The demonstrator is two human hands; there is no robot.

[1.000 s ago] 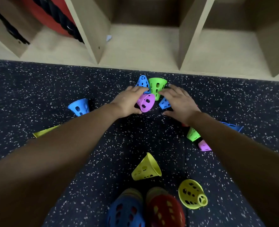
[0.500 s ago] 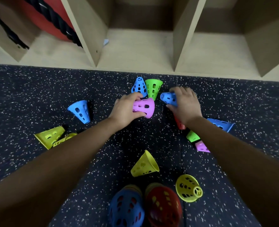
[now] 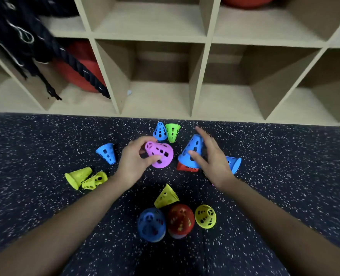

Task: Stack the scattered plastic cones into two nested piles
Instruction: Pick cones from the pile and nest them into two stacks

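Observation:
My left hand grips a pink cone, lifted off the dark speckled floor with its narrow end toward me. My right hand holds a blue cone between thumb and fingers, tip up, just above a red cone on the floor. Near my feet stand two upright piles, one topped blue and one topped red. Loose cones lie around: yellow, yellow, two yellow at left, blue, blue, green, blue.
A beige cubby shelf runs along the far edge of the floor. A red ball and black ropes fill its left compartments. Speckled floor stretches to the right of the cones.
Both hands have lifted their cones off the floor toward me: the pink one in the left, the blue one in the right. The camera has tilted up, showing more shelf.

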